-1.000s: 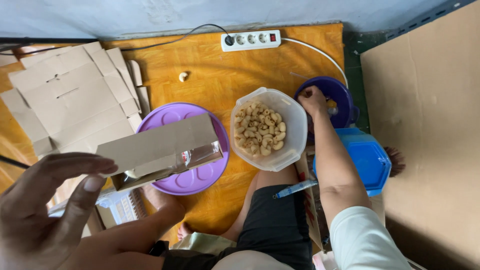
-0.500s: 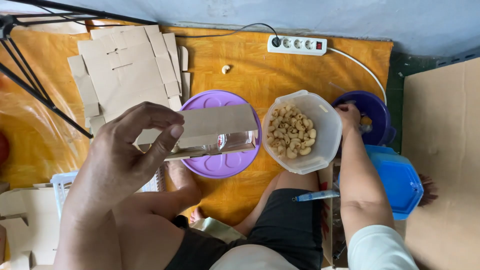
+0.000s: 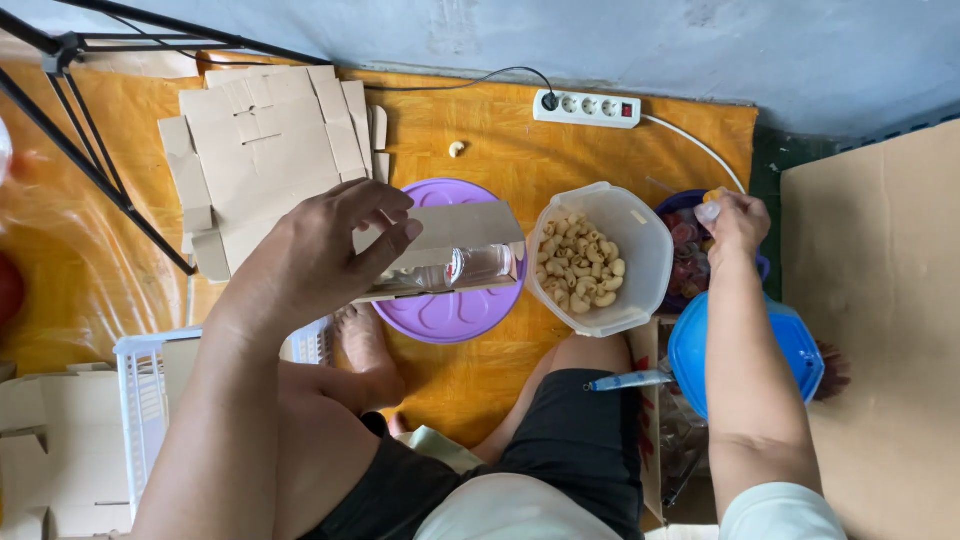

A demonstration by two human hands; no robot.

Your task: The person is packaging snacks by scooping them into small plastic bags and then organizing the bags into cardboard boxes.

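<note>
This looks like a home used for small packing work. A person sits barefoot on an orange floor mat (image 3: 560, 150) against a plain wall. Around are flattened cardboard boxes (image 3: 265, 150), a white power strip (image 3: 587, 108), a plastic tub of macaroni (image 3: 598, 258) and a white plastic basket (image 3: 145, 400).

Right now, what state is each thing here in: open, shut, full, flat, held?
small cardboard box: folded up, held in left hand
clear tub: open, partly full of pale snack pieces
purple container: open, right hand reaching into it
purple lid: off, lying flat
blue lid: off
cardboard sheets: unfolded, flat
</note>
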